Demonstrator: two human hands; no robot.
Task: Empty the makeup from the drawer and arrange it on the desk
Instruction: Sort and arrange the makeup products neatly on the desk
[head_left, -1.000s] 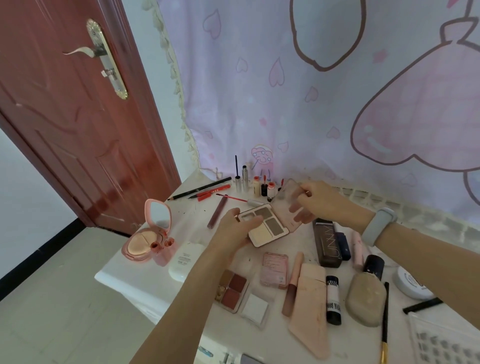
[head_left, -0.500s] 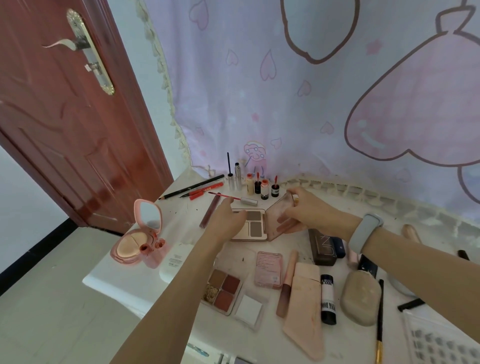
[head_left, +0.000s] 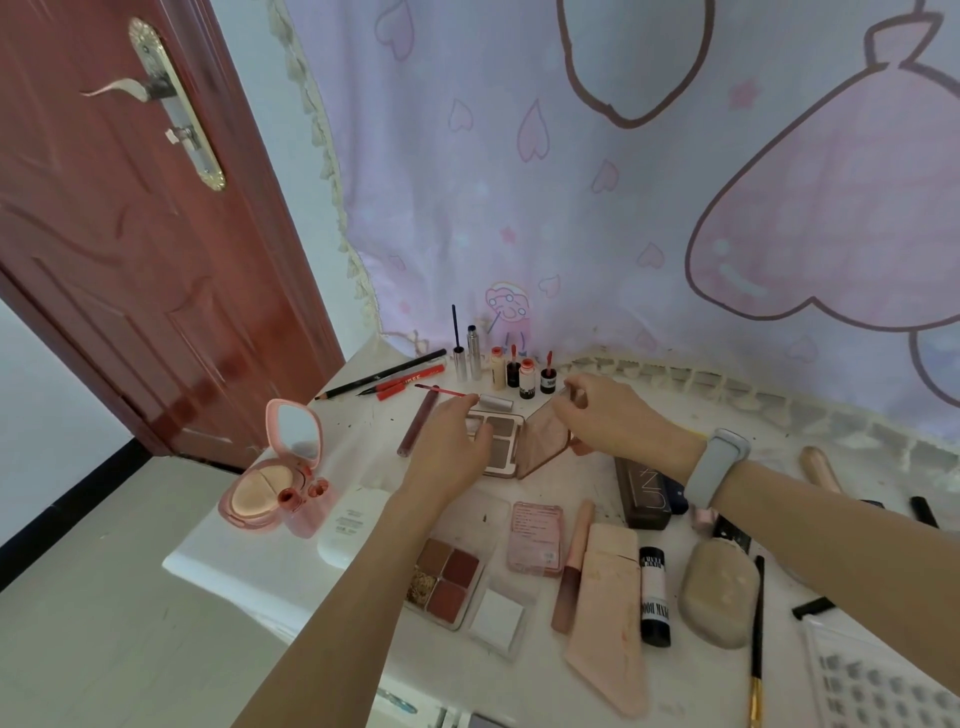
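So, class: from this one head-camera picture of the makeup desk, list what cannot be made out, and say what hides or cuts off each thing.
- Open palette: the left hand covers its left pans.
- Dotted sheet: cut off by the right and bottom edges.
- Gold-handled brush: its lower end runs off the bottom edge.
- White tube: label print too small to read.
- Drawer: not recognisable; only blurred scraps show at the bottom edge.

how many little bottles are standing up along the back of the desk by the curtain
6, in a row: thin wand tube, silver tube, cream bottle, dark red-capped bottle, orange-capped bottle, black bottle. The right hand may hide more.
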